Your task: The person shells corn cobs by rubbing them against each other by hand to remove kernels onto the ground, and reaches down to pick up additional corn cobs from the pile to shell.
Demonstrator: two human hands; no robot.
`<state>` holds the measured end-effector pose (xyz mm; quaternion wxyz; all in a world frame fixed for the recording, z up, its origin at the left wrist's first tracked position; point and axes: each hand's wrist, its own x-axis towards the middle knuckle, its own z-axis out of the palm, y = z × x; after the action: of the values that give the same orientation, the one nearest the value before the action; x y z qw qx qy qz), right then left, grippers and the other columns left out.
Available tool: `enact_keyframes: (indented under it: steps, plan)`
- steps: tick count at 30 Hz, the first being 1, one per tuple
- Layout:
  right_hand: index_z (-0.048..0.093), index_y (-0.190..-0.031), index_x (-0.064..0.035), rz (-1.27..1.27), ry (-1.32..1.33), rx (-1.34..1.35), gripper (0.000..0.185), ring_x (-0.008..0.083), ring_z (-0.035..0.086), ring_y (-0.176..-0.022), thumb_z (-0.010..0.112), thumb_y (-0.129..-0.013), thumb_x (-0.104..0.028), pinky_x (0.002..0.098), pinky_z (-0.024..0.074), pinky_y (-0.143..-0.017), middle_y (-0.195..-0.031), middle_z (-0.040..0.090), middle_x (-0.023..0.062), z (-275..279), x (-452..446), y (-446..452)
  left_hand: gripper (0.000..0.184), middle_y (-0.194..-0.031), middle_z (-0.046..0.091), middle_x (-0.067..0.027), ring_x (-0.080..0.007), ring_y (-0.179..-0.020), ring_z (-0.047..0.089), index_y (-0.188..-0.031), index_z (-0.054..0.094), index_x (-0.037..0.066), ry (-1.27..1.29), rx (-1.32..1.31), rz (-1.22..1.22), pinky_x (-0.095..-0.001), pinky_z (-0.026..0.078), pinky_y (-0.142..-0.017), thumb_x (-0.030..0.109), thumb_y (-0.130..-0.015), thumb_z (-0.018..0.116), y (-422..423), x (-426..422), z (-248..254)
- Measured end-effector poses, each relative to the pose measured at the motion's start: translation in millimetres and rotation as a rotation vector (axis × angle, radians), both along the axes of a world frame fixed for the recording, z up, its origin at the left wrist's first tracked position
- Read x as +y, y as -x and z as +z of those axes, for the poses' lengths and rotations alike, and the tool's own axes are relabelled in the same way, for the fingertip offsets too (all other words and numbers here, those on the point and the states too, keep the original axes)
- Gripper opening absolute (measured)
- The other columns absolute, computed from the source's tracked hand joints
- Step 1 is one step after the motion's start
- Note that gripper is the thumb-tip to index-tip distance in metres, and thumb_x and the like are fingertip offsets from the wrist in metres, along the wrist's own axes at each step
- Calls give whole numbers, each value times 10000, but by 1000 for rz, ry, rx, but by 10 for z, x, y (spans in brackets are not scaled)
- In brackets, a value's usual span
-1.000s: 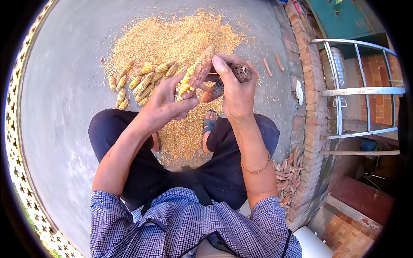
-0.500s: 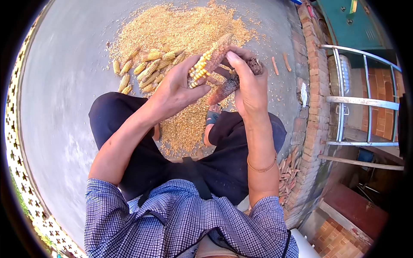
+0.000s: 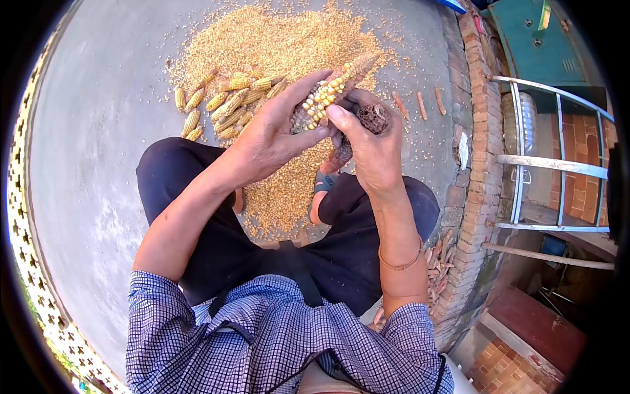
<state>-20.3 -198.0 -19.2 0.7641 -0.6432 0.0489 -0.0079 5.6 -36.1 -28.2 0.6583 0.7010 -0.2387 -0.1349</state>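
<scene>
The left hand [image 3: 270, 136] is clamped round a tapering corn cob [image 3: 328, 95], knobbly yellow kernels uppermost, its lower end partly hidden. The right hand [image 3: 373, 148], thumb against those kernels, grips a rough dark cob [image 3: 373, 118], apparently running behind the palm. Beyond the hands, ridged ears [image 3: 230, 108] lie beside a grainy kernel heap [image 3: 275, 46].

Short-sleeved blue-and-white checked shirt [image 3: 262, 354], dark trousers [image 3: 172, 172], thin bracelet [image 3: 401, 268], grey sandal [image 3: 323, 182].
</scene>
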Motion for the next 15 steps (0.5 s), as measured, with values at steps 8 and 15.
enact_keyframes:
  steps: [8,15]
  plan:
    - [642,-1035,49,-10,69,143,181,83,579,-623,599,-873,-18,220,437,-534,-821,652,52,16,-58,17,710,-1414,458,-183,-232,-1323,428,-1468,302,3,-32,-102,-41,-366,332,-1112,116,-881,683,43,-34,-55]
    - [635,-982,31,39,-44,20,162,50,551,-537,646,-890,-102,207,430,-375,-703,625,29,22,-47,-8,679,-1255,567,-173,-231,-1199,538,-1441,322,-11,-83,-158,24,-356,409,-1017,110,-878,684,53,-22,-40]
